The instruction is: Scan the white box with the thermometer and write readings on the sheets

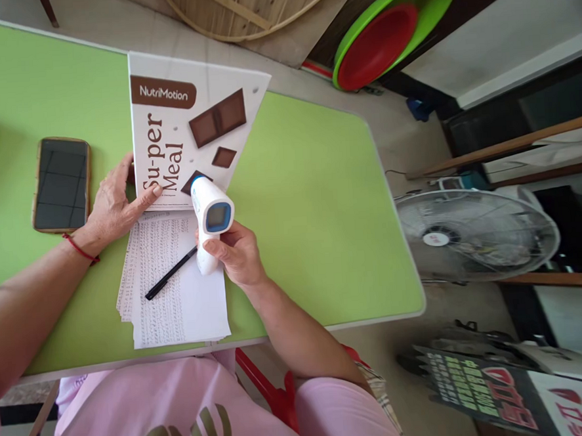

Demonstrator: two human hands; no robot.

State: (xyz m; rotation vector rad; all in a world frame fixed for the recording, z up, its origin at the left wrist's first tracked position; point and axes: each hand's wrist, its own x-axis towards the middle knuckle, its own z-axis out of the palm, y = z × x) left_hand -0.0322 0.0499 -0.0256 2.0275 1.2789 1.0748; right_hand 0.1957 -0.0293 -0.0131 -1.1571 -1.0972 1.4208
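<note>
My right hand (238,251) is wrapped round the handle of a white and blue infrared thermometer (204,256), its small grey screen facing me. The thermometer's blue front end overlaps the lower edge of a white box (198,72) printed "NutriMotion Su-per Meal" with chocolate pieces. My left hand (117,199) grips the box's lower left side, thumb on the printed face and fingers partly hidden behind. Below the box lie sheets of handwritten paper (179,317), with a black pen (171,273) resting slantwise on top.
A smartphone (62,182) in a brown-edged case lies left of my left hand on the green table (320,209). Past the table's right edge stands a fan (474,233). Green and red basins (379,45) and a round woven tray (253,10) are beyond the far edge.
</note>
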